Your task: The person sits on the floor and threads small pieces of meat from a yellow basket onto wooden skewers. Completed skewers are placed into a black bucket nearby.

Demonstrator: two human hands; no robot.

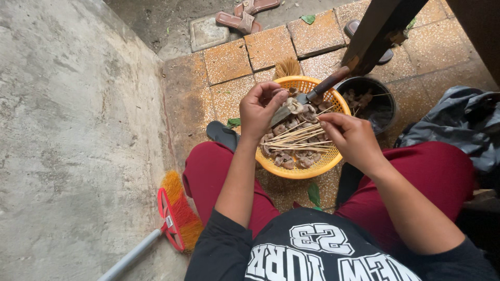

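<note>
Worn speckled tiles (227, 61) in orange-brown cover the floor, meeting a rough grey concrete wall (67, 130) along the left and a patch of bare grey ground at the top. On that ground lie a pair of brown sandals (245, 15), close together. A seated person in dark red trousers (208, 171) and a black printed shirt (312, 250) works over a round yellow plastic basket (291, 171), which rests on the tiles between the knees. The basket holds small pale brown meat pieces (294, 158) and a loose bundle of thin bamboo skewers (299, 138) lying across them. A knife (312, 93) with a brown handle rests on the basket's far rim, blade pointing inward. Just beyond the far right rim stands a black bucket (388, 112) with more pieces inside. The left hand (263, 106) is curled, its fingertips pinched on one meat piece above the basket's left side. The right hand (354, 138) is half closed, thumb and forefinger gripping a skewer near its end over the basket's right side. A broom (177, 216) with orange bristles and a red head lies at the wall's foot, beside the left thigh.
</note>
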